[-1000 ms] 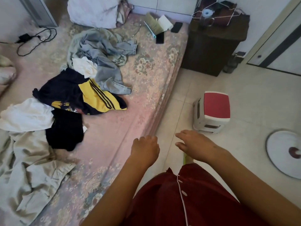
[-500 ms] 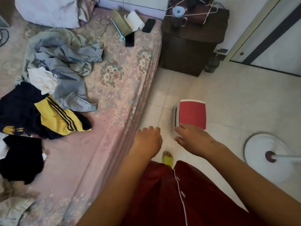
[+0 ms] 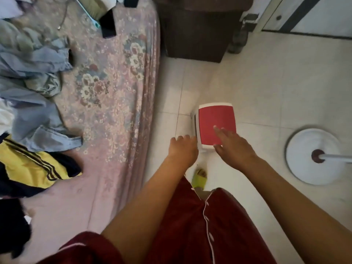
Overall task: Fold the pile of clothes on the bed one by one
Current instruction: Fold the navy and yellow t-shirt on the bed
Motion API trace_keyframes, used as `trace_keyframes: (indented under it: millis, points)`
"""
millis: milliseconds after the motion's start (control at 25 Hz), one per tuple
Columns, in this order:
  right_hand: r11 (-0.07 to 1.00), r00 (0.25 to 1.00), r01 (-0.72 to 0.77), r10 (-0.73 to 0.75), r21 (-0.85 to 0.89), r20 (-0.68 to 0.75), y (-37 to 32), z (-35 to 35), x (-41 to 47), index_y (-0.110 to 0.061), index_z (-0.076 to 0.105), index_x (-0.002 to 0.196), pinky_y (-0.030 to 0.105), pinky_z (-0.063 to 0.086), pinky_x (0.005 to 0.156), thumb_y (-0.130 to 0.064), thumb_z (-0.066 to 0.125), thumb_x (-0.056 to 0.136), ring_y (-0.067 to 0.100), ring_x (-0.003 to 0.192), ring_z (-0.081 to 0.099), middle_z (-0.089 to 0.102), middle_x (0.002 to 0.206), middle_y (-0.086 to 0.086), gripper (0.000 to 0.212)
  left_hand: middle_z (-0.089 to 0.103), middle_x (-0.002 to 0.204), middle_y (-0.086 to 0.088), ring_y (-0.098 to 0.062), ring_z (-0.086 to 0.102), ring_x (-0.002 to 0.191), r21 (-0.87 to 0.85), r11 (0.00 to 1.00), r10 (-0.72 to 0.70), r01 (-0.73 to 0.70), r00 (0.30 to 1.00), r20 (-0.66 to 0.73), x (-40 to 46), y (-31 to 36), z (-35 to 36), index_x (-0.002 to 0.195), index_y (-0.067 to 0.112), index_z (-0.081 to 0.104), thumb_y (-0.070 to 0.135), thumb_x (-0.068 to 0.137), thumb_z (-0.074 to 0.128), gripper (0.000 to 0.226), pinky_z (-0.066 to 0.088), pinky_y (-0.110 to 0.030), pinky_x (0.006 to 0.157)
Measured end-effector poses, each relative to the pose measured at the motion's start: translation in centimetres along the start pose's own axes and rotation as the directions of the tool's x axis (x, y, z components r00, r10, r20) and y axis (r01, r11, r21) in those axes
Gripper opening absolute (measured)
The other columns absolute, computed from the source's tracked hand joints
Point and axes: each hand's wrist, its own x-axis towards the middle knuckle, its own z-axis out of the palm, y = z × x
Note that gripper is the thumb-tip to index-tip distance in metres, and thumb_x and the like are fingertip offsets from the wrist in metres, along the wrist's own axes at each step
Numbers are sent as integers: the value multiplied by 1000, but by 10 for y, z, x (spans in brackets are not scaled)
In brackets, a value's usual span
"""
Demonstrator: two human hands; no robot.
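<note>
The pile of clothes lies on the bed (image 3: 114,96) at the left edge of the view: crumpled blue-grey denim garments (image 3: 32,77), a yellow and navy striped garment (image 3: 32,168) and a black garment (image 3: 11,229). Both hands are away from the pile, out over the floor. My right hand (image 3: 232,147) stretches its fingers over the red top of a small white stool (image 3: 215,119), thumb at the near edge. My left hand (image 3: 182,147) hangs with loosely curled fingers by the stool's left near corner and holds nothing.
A dark brown cabinet (image 3: 196,31) stands on the floor beyond the stool. The round white base of a fan (image 3: 304,145) sits at the right. A green slipper (image 3: 199,180) shows below my hands. A black phone (image 3: 108,25) lies on the bed's far part.
The view has swung right, away from the clothes, toward the floor. Both hands have moved forward to the stool, and my right hand's fingers have spread over its red top.
</note>
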Motion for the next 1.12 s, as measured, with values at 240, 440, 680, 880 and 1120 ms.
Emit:
trace_keyframes:
  millis: [240, 440, 680, 880, 1120]
  points:
    - [978, 977, -206, 204, 25, 66, 96, 102, 107, -26, -8, 151, 52, 26, 112, -47, 45, 95, 31, 146, 5, -2, 160, 10, 80, 29, 149, -13, -30, 33, 134, -71, 997, 32, -26, 997, 73, 150, 25, 90, 148, 10, 19, 37, 99, 39, 59, 28, -43, 110]
    - [971, 966, -193, 214, -143, 145, 182, 190, 193, -35, -25, 144, 62, 21, 108, -62, 58, 80, 36, 145, -8, -26, 155, 10, 109, -20, 157, -16, -35, -13, 145, 34, 998, 40, -46, 985, 165, 255, 52, 209, 150, 16, -17, 63, 82, 57, 111, -4, -51, 116]
    - [982, 968, -125, 152, -139, 200, 233, 277, 267, -42, -38, 133, 67, 16, 106, -68, 66, 67, 43, 140, -22, -41, 148, 10, 126, 6, 158, -22, -41, 4, 145, 66, 993, 104, -102, 994, -36, 328, 72, 317, 151, 20, -2, 66, 55, 75, 132, -6, -57, 114]
    - [1000, 997, -6, 6, -4, 82, 248, 309, 276, -43, -15, 141, 70, 22, 101, -58, 85, 47, 52, 135, -18, -22, 152, 20, 138, 23, 154, -21, -38, 17, 143, 5, 986, 165, -168, 963, -211, 335, 62, 354, 149, 20, 25, 77, 45, 69, 127, 9, -56, 115]
    - [999, 991, -43, 40, 27, 126, 190, 308, 282, -42, -34, 137, 58, 15, 112, -52, 76, 69, 50, 135, -28, -39, 147, 16, 130, 17, 156, -19, -37, 15, 144, 53, 989, 144, -137, 976, -161, 319, 10, 351, 150, 22, 20, 70, 31, 80, 142, 15, -57, 113]
